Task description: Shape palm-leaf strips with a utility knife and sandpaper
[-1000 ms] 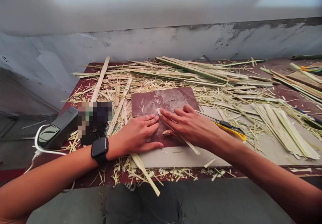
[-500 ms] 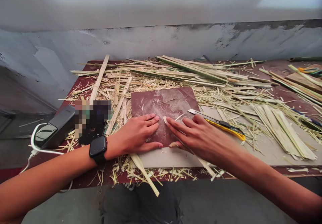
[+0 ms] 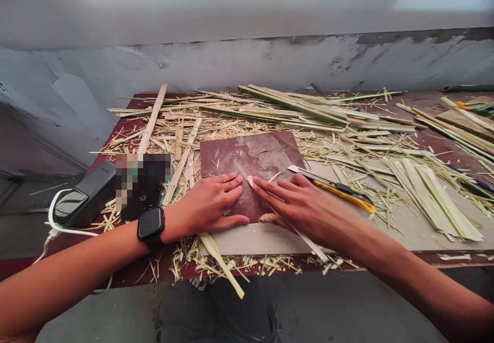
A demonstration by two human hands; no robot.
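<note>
My left hand (image 3: pixel 210 202) lies flat with fingers spread on the left part of a dusty dark-red sheet (image 3: pixel 250 152). Under my right hand (image 3: pixel 295 201) runs a thin bamboo strip (image 3: pixel 314 248), its pale tip showing past my fingertips and its other end coming out below the palm. The fingers of that hand press the strip down on the sheet. Beneath the sheet is a grey board (image 3: pixel 247 240). A yellow utility knife (image 3: pixel 339 191) with its blade out rests just beyond my right hand. Another strip (image 3: pixel 222 266) sticks out over the table's front edge.
Bamboo strips (image 3: pixel 293 104) and shavings cover the back of the dark-red table. Flat pale strips (image 3: pixel 436 199) lie at the right. On the left are a black power bank (image 3: pixel 90 188) with a white cable and a partly blurred dark object (image 3: pixel 141 194). A wall stands behind.
My right hand has shifted slightly left with the strip under it. My left hand has stayed almost in place.
</note>
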